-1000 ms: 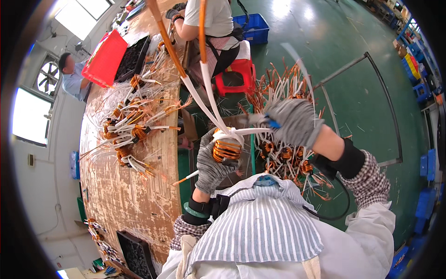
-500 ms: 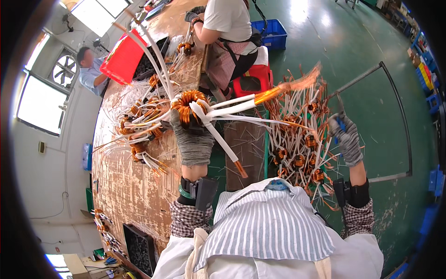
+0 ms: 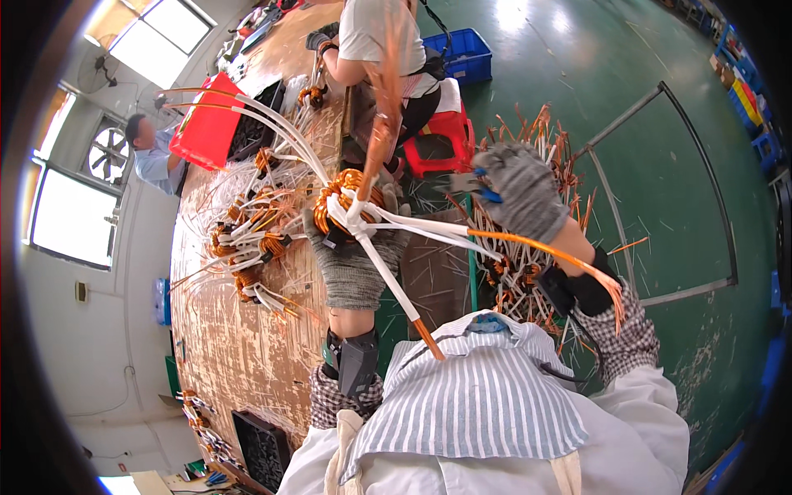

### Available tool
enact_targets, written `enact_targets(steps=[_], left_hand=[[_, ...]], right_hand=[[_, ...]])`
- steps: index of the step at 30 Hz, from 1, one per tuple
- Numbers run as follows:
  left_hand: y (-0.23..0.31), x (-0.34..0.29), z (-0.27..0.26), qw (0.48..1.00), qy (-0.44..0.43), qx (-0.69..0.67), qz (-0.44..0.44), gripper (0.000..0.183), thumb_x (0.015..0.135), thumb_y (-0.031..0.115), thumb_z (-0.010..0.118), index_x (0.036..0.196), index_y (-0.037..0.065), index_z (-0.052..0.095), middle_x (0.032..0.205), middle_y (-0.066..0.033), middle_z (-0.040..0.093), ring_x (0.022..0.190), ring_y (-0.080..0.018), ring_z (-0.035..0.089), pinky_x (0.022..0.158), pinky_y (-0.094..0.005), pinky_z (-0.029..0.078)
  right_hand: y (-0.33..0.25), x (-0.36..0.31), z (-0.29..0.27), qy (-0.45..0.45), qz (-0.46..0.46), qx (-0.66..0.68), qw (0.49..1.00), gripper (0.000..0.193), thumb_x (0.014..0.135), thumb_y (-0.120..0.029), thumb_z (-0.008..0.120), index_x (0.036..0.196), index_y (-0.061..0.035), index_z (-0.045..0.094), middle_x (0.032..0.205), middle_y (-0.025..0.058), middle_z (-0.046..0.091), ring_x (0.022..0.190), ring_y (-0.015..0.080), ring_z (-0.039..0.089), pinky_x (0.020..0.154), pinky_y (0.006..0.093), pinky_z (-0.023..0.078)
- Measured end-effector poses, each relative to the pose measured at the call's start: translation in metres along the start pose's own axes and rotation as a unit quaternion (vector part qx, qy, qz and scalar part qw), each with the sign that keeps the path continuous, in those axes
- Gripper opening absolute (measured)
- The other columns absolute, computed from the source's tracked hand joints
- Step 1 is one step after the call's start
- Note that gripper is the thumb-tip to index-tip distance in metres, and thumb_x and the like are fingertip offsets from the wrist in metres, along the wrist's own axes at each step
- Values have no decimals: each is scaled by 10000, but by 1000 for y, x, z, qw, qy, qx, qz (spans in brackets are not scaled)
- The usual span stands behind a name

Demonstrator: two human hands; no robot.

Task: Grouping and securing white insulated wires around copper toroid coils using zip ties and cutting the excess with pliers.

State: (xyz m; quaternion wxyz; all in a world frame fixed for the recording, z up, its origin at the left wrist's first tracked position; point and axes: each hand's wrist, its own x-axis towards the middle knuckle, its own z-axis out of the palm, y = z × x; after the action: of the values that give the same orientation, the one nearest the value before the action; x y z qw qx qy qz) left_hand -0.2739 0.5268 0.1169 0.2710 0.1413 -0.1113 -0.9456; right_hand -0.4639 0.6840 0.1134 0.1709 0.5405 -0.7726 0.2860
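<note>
While left grip [image 3: 353, 268] clasps a coil [image 3: 348, 180] and right grip [image 3: 528, 191] holds pliers [image 3: 488, 195], other coils [image 3: 272, 245] crowd the table [image 3: 256, 351].

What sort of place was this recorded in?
Probably a factory workshop: copper-coloured coils lie on a worn wooden bench, a co-worker sits beside it, and a blue bin stands on the green floor.

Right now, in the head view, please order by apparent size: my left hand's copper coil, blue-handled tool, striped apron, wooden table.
Wooden table
Striped apron
Held copper coil
Blue-handled tool, partly hidden by the right hand
</note>
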Motion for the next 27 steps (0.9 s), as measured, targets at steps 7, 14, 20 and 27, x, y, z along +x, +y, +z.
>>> enact_targets(steps=[7,14,20,27], left_hand=[[-9,-15,17,998,47,-32,-19,567,792,540,466,1184,130,448,1110,-141,505,1014,-311,478,895,-560,371],[-13,-19,20,998,61,-8,23,484,794,486,539,1120,128,525,1078,-110,561,975,-277,542,859,-519,442],[-15,-16,11,998,66,-3,11,441,831,437,507,1139,122,491,1118,-110,535,999,-260,528,883,-503,438],[-21,-18,20,997,70,-7,-9,461,874,434,419,1205,114,409,1195,-118,473,1093,-254,458,910,-491,427]], right_hand=[[-16,27,0,-29,-179,-118,976,489,633,-284,620,1067,-70,544,986,105,542,991,277,486,945,422,321],[-17,24,17,-36,-183,-161,969,474,683,-262,580,1102,-48,518,1035,128,512,1007,293,476,964,442,301],[-8,19,20,26,-194,-143,970,332,663,-153,595,987,-109,535,955,108,525,917,286,499,840,433,401],[-9,14,15,14,-196,-152,969,351,737,-220,532,1046,-57,552,951,119,555,900,289,530,862,436,392]])
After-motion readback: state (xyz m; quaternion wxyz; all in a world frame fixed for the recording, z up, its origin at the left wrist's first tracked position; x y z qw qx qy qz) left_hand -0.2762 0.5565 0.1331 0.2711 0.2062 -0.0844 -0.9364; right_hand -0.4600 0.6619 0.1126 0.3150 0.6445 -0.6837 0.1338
